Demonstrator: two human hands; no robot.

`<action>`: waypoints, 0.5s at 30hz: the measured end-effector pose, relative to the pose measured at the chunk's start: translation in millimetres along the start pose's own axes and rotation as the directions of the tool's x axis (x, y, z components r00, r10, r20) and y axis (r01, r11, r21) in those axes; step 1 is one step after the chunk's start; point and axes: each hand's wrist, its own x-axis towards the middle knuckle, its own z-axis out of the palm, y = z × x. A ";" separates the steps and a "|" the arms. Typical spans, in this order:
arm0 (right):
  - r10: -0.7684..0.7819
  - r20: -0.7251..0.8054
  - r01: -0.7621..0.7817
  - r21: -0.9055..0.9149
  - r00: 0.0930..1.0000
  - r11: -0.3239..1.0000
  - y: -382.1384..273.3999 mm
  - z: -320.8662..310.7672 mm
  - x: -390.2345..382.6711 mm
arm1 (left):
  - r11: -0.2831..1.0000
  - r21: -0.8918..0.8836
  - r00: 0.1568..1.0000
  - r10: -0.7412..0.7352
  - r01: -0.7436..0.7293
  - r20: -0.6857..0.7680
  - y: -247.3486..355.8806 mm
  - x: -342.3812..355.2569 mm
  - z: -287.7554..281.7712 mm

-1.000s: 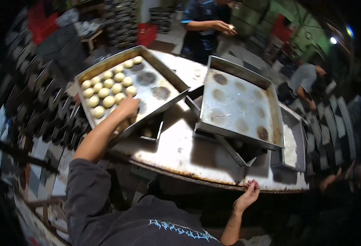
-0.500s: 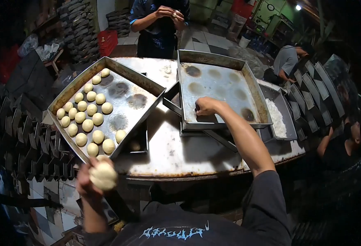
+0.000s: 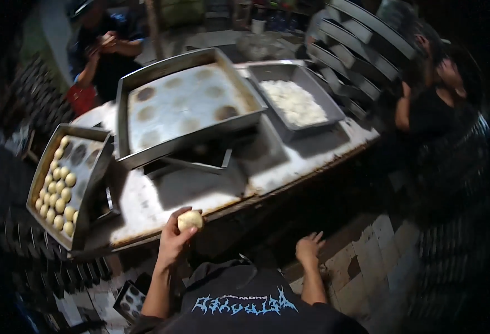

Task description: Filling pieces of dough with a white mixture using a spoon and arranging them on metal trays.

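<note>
Right hand [image 3: 310, 249] moved off tray [image 3: 181, 103]; left hand [image 3: 172, 240] holds dough [image 3: 190, 221]

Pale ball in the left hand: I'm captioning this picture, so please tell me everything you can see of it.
The pale ball is cream-yellow, roundish and apparently solid, with a soft, matte look like dough. Faint uneven shading marks its surface, but blur hides whether these are creases. It seems whole. The left hand grips it, thumb along its lower edge and fingers behind it, covering part of its outline. In the picture it overlaps the near edge of the white-topped table.
</note>
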 end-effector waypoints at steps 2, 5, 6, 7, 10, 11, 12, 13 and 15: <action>0.126 0.114 -0.150 0.933 0.985 0.328 67.3 8.0 2.2 | 0.985 0.150 0.993 -0.099 0.088 0.071 -20.7 26.0 49.7; 0.506 -0.365 0.406 0.913 0.782 0.031 73.4 -60.1 -18.0 | 0.837 0.542 0.971 -0.185 0.073 0.155 -83.1 43.4 127.1; 0.470 -0.417 0.568 0.787 0.778 -0.242 68.3 -71.0 -13.4 | 0.726 0.688 0.961 -0.202 0.018 0.189 -101.9 40.7 160.1; 0.462 -0.512 0.672 0.675 0.724 -0.305 59.8 -89.1 -7.0 | 0.730 0.679 0.910 -0.226 -0.077 0.347 -118.0 31.5 195.9; 0.238 -0.616 0.660 0.708 0.751 -0.249 74.0 -118.9 38.2 | 0.880 0.474 0.771 -0.319 0.025 0.551 -120.6 42.0 232.3; 0.133 -0.463 0.461 0.726 0.876 -0.510 86.0 -127.0 56.3 | 0.935 0.270 0.700 -0.353 0.231 0.622 -119.4 52.9 234.0; -0.001 -0.298 0.209 0.671 0.955 -0.712 96.9 -135.0 74.0 | 0.893 0.283 0.635 -0.447 0.349 0.630 -103.7 66.0 227.4; 0.022 -0.301 0.275 0.836 0.953 -0.474 107.9 -151.0 85.1 | 0.871 0.241 0.616 -0.477 0.429 0.627 -102.5 77.8 216.8; 0.216 -0.552 0.592 0.765 0.805 -0.254 120.0 -163.4 135.3 | 0.865 0.192 0.676 -0.485 0.464 0.555 -108.4 100.4 199.6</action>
